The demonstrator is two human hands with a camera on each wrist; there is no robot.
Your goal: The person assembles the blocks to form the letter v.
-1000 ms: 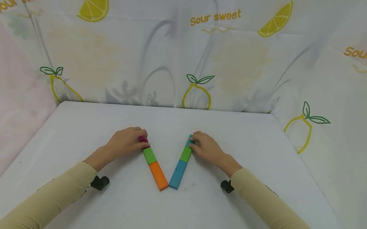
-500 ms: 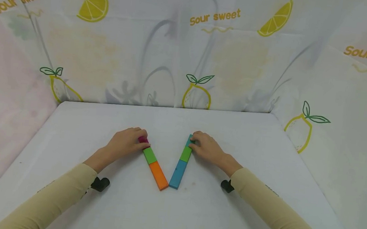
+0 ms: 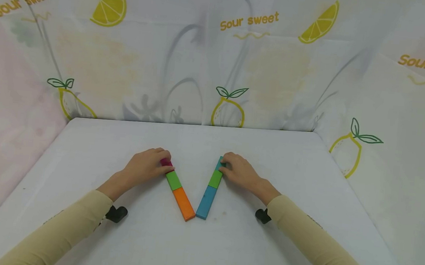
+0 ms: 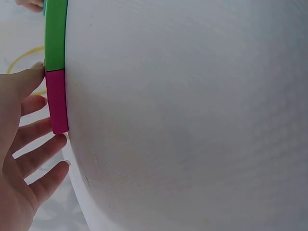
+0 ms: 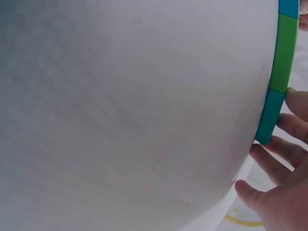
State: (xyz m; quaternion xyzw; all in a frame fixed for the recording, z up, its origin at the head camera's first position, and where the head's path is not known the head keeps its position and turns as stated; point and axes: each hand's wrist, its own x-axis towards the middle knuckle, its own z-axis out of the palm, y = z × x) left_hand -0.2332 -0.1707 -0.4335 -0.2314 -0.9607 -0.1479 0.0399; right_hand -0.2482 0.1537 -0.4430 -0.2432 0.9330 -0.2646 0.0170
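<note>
Two straight rows of coloured blocks form a V on the white table. In the left row are an orange block, a green block and, at the far end, a magenta block. The right row has a blue block, another green block and a far teal block. My left hand holds the magenta block, thumb by its joint with the green one and fingertips around its far end. Likewise my right hand holds the teal block, covering part of it in the head view.
The white tabletop ends at the back against a hanging cloth printed with lemons. Dark wrist-worn devices show below the left sleeve and the right sleeve. At the V's near point, the two rows almost touch.
</note>
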